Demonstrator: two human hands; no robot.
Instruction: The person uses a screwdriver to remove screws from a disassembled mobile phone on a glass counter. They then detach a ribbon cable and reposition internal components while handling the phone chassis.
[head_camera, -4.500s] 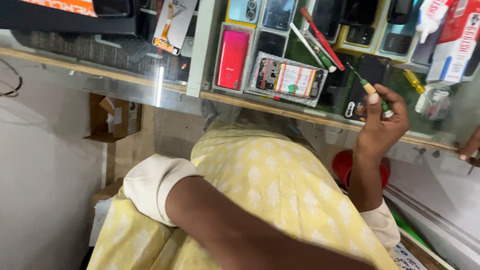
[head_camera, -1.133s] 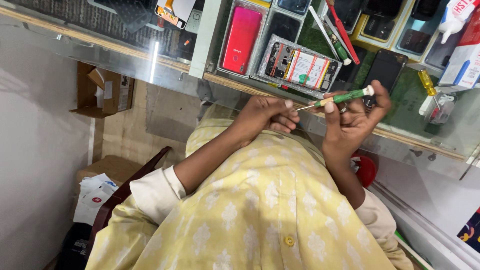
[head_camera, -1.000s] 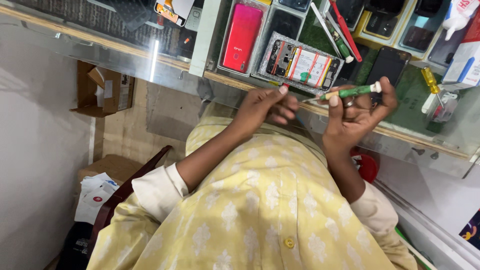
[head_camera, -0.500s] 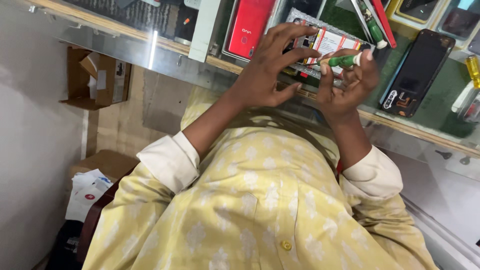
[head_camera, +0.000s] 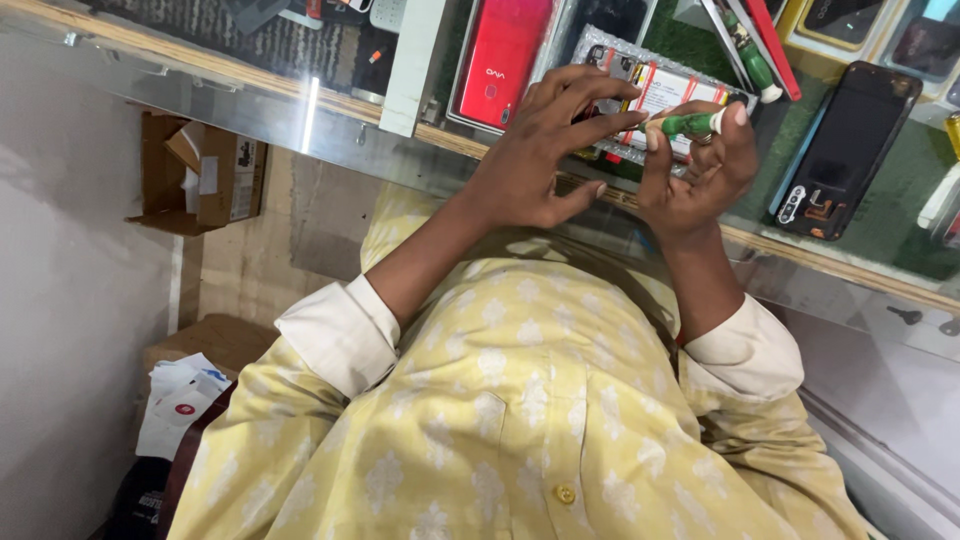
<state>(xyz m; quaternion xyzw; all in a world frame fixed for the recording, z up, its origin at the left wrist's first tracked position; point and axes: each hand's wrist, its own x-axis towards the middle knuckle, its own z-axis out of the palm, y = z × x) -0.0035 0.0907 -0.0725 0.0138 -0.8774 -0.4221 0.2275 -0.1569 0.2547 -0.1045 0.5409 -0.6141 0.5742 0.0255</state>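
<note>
My right hand (head_camera: 700, 175) is closed around a small green-handled screwdriver (head_camera: 690, 123) and holds it level above the glass counter. My left hand (head_camera: 535, 150) is spread, with its index fingertip touching the screwdriver's metal end; the thumb stands apart and it grips nothing. Just behind both hands lies an opened phone with a white and orange battery (head_camera: 668, 88) in a silver tray. A red phone (head_camera: 500, 55) lies to its left. My yellow patterned shirt (head_camera: 520, 420) fills the lower view.
A black phone back (head_camera: 840, 140) lies right of my hands on the green mat. A second green screwdriver (head_camera: 750, 50) and red tools rest at the back. Below the counter edge (head_camera: 300, 95) stand a cardboard box (head_camera: 205, 170) and loose papers (head_camera: 180, 400).
Both hands came together on the screwdriver and moved up over the opened phone. My left fingers spread out from a pinch on the shaft. The view has drawn closer to the counter.
</note>
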